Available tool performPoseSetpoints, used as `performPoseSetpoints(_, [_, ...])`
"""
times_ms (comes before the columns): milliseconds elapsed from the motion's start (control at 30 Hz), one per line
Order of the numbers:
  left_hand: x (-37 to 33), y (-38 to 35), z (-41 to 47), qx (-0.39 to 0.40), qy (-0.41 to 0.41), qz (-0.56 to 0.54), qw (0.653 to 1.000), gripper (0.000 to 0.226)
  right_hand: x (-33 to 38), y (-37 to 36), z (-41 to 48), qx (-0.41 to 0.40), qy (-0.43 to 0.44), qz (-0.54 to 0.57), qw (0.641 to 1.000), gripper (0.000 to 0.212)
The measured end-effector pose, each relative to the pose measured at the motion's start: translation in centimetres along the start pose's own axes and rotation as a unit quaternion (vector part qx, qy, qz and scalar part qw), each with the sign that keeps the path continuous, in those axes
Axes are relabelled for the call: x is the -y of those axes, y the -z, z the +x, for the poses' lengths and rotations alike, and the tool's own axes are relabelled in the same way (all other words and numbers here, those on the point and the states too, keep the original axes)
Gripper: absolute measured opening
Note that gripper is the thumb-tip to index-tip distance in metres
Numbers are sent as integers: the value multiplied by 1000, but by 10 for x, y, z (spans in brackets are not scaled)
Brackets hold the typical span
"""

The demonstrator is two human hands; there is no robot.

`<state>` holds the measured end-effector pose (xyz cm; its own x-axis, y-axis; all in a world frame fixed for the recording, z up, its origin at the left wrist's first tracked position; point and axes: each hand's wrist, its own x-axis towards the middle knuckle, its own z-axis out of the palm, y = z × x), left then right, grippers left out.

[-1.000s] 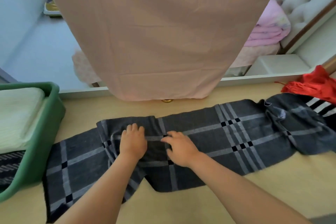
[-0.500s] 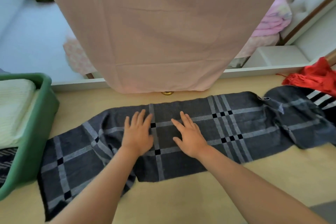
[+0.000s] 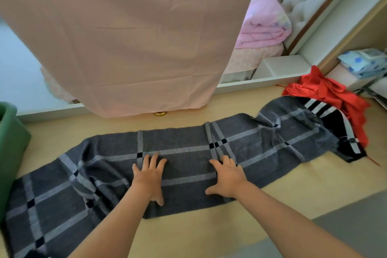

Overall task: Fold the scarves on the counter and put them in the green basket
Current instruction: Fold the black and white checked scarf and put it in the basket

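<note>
A long dark grey plaid scarf (image 3: pixel 184 142) lies stretched across the wooden counter (image 3: pixel 209 234), still wrinkled at its left and right ends. My left hand (image 3: pixel 149 176) presses flat on its middle with fingers straight. My right hand (image 3: pixel 227 176) presses flat a little to the right, fingers spread. A red scarf (image 3: pixel 326 92) lies bunched at the far right, beside a black scarf with white stripes (image 3: pixel 337 123) that is partly under the grey one. Only a corner of the green basket (image 3: pixel 10 144) shows at the left edge.
A pink curtain (image 3: pixel 125 37) hangs over the counter's back edge. Behind it are a bed with a folded pink blanket (image 3: pixel 263 25) and a tufted headboard. A blue dotted cloth (image 3: pixel 364 62) sits on a shelf at the far right.
My hands have slid apart across the scarf, flattening its middle. The view has shifted right, so the basket is now mostly out of frame.
</note>
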<state>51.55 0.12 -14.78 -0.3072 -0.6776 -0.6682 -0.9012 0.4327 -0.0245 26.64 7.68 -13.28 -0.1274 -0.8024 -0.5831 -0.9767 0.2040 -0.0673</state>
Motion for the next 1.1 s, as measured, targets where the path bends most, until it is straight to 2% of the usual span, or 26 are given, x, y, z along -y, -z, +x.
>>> performPoseSetpoints(67, [-12,5,-1,-18,11,-35,999,124,-7,2,-3,-46,23,6,999,91])
performPoseSetpoints(133, [-30,6,-1,-67,-1,-86,994,110,-17,0,-4,-78,50,3,996,80])
performPoseSetpoints(233, [-62,-5,-2,-66,-34,-85,994,109,-37,-12,-2,-66,55,9,996,76])
performPoseSetpoints(333, [-87,-22,-2,-46,-28,-55,997,116,-74,-23,4,-25,0,6,1000,73])
performPoseSetpoints(433, [-102,-31,2,-54,-21,-53,997,119,-110,-27,9,-20,-38,-14,999,73])
performPoseSetpoints(533, [-111,-31,-1,-59,-23,-64,996,105,-118,-25,13,-24,-45,-27,998,76])
performPoseSetpoints(600, [-110,-29,-8,-105,-16,-100,989,86,-107,-22,12,-54,-38,-44,997,77])
performPoseSetpoints(700, [-93,-27,-25,-250,14,-167,954,56,-74,-21,3,-121,36,-35,991,72])
performPoseSetpoints(833, [-40,-45,-47,-388,106,-199,894,22,-8,-30,-12,-94,180,31,979,62])
performPoseSetpoints(967, [18,-79,-70,-374,184,-253,873,21,56,-49,-20,-52,249,37,966,59])
performPoseSetpoints(1100, [56,-109,-94,-352,173,-288,873,35,112,-66,-29,-34,279,19,959,60])
